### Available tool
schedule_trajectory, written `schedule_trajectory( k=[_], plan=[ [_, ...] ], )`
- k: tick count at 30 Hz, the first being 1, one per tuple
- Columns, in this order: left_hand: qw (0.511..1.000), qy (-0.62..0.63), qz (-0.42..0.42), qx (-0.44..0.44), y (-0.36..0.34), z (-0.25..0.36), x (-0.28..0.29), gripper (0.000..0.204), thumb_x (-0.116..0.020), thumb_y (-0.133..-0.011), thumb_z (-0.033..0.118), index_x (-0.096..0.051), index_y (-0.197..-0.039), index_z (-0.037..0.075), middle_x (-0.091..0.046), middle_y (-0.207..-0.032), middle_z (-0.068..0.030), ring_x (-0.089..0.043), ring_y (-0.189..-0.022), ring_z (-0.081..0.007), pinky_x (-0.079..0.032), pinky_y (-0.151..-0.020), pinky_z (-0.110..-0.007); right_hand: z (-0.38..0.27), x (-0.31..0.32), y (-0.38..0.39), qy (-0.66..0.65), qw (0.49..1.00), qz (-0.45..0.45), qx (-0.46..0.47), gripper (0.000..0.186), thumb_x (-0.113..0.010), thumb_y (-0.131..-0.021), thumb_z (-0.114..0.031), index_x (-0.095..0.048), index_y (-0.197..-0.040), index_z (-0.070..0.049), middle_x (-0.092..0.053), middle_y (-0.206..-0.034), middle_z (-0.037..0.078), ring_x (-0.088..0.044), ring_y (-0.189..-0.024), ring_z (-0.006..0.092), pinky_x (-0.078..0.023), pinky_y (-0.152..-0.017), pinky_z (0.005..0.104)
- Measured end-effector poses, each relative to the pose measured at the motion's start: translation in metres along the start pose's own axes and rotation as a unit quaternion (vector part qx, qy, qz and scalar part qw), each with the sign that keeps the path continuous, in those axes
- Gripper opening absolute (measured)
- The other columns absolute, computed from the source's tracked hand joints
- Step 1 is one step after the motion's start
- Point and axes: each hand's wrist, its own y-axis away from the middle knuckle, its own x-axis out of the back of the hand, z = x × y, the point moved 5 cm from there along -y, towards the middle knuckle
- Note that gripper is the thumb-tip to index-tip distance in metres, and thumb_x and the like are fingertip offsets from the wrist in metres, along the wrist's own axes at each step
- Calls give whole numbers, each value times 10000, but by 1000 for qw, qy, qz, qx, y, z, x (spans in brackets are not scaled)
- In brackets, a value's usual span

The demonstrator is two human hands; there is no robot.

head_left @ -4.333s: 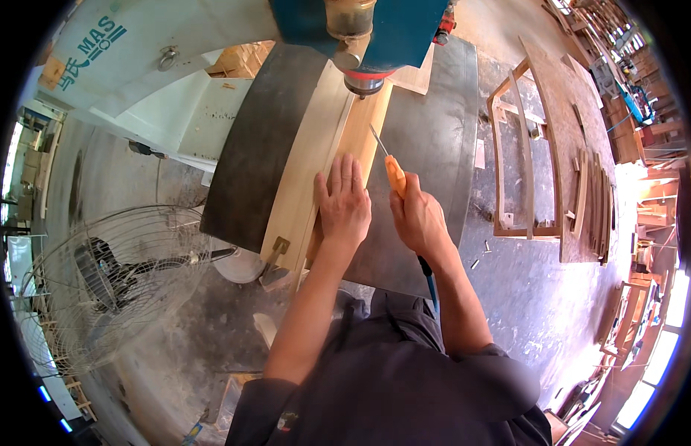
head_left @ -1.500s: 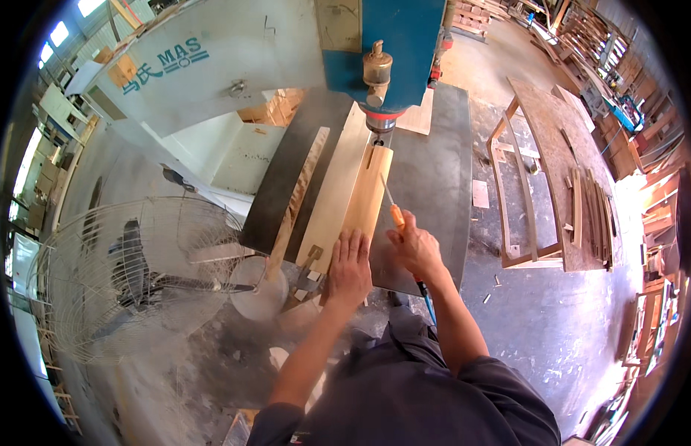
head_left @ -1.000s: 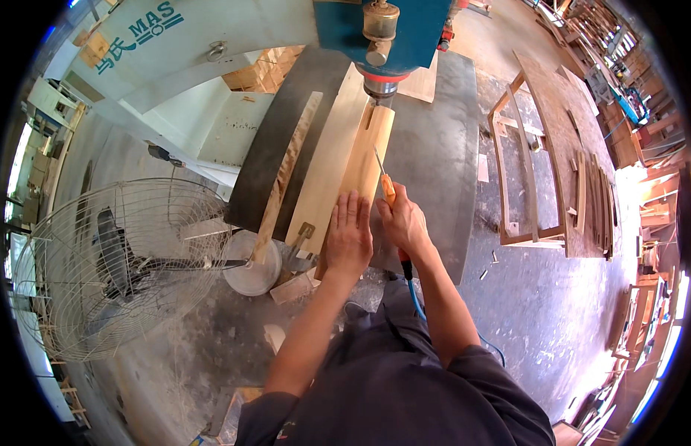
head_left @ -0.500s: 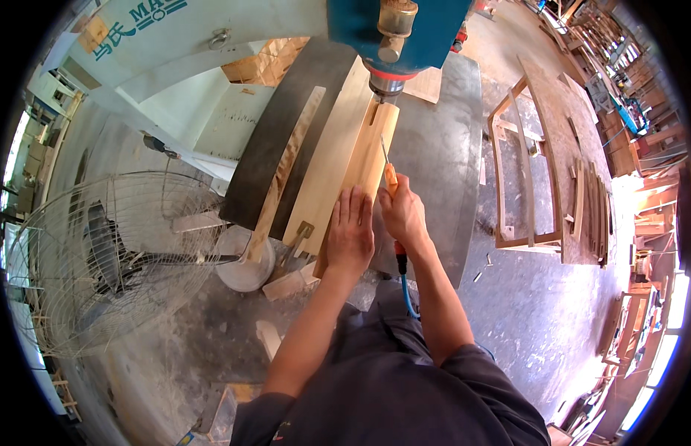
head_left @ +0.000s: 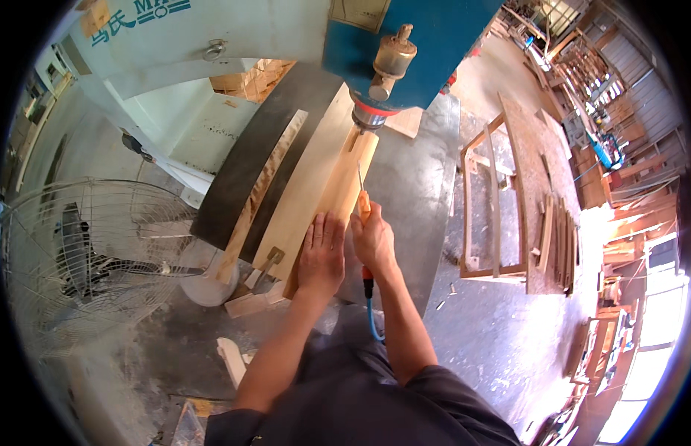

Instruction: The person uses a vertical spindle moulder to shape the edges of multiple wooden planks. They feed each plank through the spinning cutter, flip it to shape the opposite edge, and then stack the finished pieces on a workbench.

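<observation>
A pale wooden workpiece (head_left: 351, 172) lies along the machine's dark metal table (head_left: 405, 178), with a narrow slot at its far end. Just over that slot hangs the drill chuck (head_left: 368, 117) with its bit. My left hand (head_left: 321, 256) rests flat on the near part of the workpiece, fingers stretched forward. In my right hand (head_left: 376, 241), beside the workpiece's right edge, is an air blow gun (head_left: 365, 202) with an orange body and thin metal nozzle. The nozzle points toward the slotted end. A blue hose (head_left: 373, 320) hangs from below that hand.
A wooden fence board (head_left: 304, 189) runs along the workpiece's left, held by a clamp (head_left: 268, 262). Further left are a loose strip (head_left: 263, 189), a white bucket (head_left: 205, 286) and a caged fan (head_left: 92, 260). A wood-framed panel (head_left: 527, 171) stands to the right.
The whole view has shifted, so the machine and hands appear lower and further left. Both hands keep about the same place against the workpiece.
</observation>
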Motion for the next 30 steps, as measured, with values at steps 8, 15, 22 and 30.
schedule_trajectory(
  k=[8, 15, 22, 30],
  plan=[
    [1000, 26, -13, 11, -5, -3, -6, 548, -535, -961, 85, -468, -1501, 18, -422, -1607, -206, -370, -1513, -403, -265, -1270, -511, 6, 4, -8, -8, 999, -21, -44, 520, -580, -996, -283, -456, -1430, -25, -714, -968, 327, -695, -931, 515, -543, -826, 556],
    [1000, 27, -3, 11, -10, -4, -7, 518, -516, -968, 83, -467, -1478, 6, -433, -1591, -208, -377, -1508, -393, -273, -1267, -493, 10, 4, -13, -2, 1000, -20, -20, 504, -576, -1004, -292, -458, -1407, -13, -715, -967, 325, -692, -934, 514, -544, -821, 553],
    [998, 53, -23, 22, -16, -7, -11, 543, -534, -974, 95, -468, -1507, 20, -404, -1618, -207, -354, -1521, -403, -257, -1272, -509, 7, 5, -14, 1, 999, -28, -30, 510, -568, -1014, -290, -445, -1433, -26, -715, -987, 325, -690, -955, 514, -542, -839, 551],
    [999, 32, 16, 9, -24, -6, -9, 497, -521, -967, 89, -476, -1455, 6, -454, -1557, -202, -395, -1491, -394, -300, -1254, -487, 5, 11, -16, -2, 997, -49, -51, 532, -567, -1019, -288, -433, -1461, -25, -714, -1007, 329, -696, -964, 508, -546, -851, 538]
  ],
)
